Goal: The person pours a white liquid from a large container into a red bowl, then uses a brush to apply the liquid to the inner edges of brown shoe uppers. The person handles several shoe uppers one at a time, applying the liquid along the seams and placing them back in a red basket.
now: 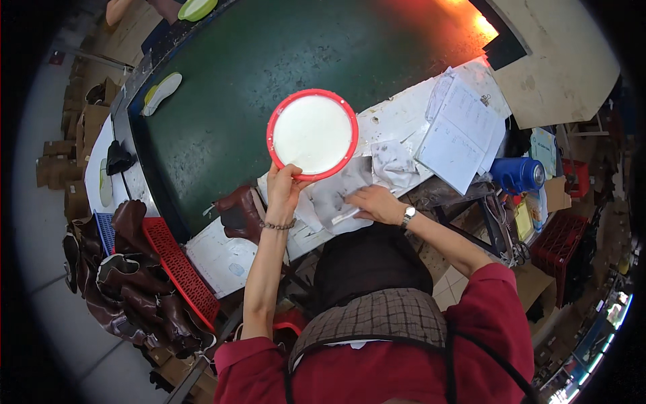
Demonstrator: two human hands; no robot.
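A round red-rimmed bowl (313, 135) filled with a white substance hangs over the edge of the green belt. My left hand (286, 188), a beaded bracelet on its wrist, grips the bowl's near rim. On the white ledge (215, 259), my right hand (377, 203) rests on smudged white paper sheets (342, 195), its fingers stretched out over them. I see nothing held in it. A brown leather shoe upper (240, 215) lies on the ledge to the left of my left forearm.
The green conveyor belt (222, 101) runs toward a glowing orange opening. Pale soles (163, 93) lie at its left edge. Brown leather boots (141, 296) fill a red basket (178, 269) at left. Written papers (459, 131) and a blue flask (517, 175) are at right. Another person's arm (118, 10) shows at top left.
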